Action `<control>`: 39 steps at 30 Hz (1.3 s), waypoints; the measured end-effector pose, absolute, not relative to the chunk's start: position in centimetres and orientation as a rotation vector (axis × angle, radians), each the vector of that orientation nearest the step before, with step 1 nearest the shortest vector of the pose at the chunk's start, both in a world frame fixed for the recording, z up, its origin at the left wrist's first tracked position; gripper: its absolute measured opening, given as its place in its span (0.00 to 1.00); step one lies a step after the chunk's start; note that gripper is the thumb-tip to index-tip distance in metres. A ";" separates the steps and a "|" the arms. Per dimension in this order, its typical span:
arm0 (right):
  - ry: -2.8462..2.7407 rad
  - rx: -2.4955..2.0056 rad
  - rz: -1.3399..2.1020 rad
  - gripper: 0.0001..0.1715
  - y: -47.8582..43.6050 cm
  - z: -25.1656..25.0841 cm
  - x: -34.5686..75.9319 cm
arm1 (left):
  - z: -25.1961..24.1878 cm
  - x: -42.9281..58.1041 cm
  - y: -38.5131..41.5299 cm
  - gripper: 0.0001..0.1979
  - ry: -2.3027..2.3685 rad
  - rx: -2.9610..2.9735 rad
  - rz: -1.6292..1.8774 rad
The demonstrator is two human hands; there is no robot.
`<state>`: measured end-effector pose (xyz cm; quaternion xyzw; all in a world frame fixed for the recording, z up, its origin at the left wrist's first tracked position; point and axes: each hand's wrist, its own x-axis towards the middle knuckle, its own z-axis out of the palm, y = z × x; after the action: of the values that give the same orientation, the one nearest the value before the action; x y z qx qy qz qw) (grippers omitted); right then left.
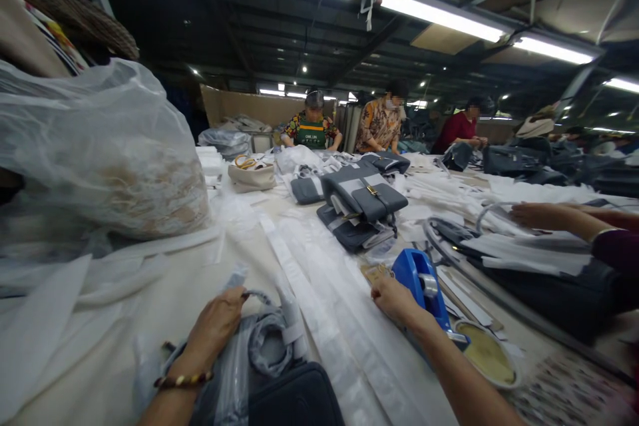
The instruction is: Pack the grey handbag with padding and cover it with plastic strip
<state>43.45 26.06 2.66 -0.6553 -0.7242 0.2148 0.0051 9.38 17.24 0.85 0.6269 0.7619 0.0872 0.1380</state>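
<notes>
My left hand (218, 323), with a beaded bracelet at the wrist, is closed on the strap (257, 295) of a dark navy bag (294, 399) at the bottom of the view. The bag bears clear plastic wrapping, and a coiled, wrapped strap (271, 344) lies on top of it. Farther right, my right hand (394, 298) reaches over the table with its fingers curled at a small brown packet (375, 273). What the fingertips hold is hidden. Just beside that hand stands a blue tape dispenser (422, 286) with a roll of clear tape.
White wrapping strips (319, 299) run along the table. Several dark bags (369, 196) are piled ahead, near a beige pouch (252, 176). A large plastic sack (100, 153) stands left. At right, another person's hands (549, 218) work over a dark bag (549, 293). A round tin (484, 353) sits nearer.
</notes>
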 end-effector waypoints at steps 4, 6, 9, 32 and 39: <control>-2.043 -1.854 0.679 0.10 26.8 3.7 44.1 | 0.8 9.3 17.1 0.14 2.194 1.823 0.285; -1.875 -1.724 0.662 0.09 27.4 5.3 44.6 | 0.8 9.3 17.1 0.14 2.195 1.823 0.297; -1.684 -1.530 0.697 0.15 28.0 8.3 45.0 | 0.8 9.3 17.0 0.14 2.193 1.819 0.321; -1.841 -0.922 1.147 0.12 20.8 14.7 33.4 | 10.2 19.5 15.2 0.12 1.336 1.455 1.374; -1.879 -0.869 1.192 0.10 20.0 14.7 31.8 | 9.8 18.8 15.3 0.10 1.274 1.429 1.508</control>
<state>31.82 19.97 14.67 -0.3383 -0.7316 0.4639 0.3676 18.82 15.26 9.82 0.5503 0.4906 0.5809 0.3451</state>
